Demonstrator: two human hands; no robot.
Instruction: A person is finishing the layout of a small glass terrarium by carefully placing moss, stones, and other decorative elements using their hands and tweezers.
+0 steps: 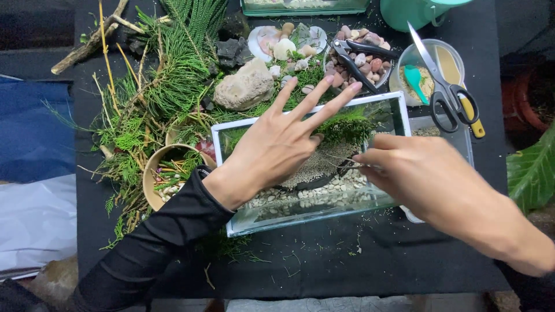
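one glass tank [234, 134]: left hand [272, 147] spread flat above it, right hand [422, 173] pinching inside, object unclear. two scissors [445, 86], one green pail [416, 13].

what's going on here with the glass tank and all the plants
A person is working with both bare hands over a glass tank on a black table. The left hand is spread above the tank, and the right hand reaches in from the side with fingers pinched over the gravel. The tank holds white pebbles, gravel and a clump of moss. Around it lie green cuttings, a rock, bowls of stones and scissors.
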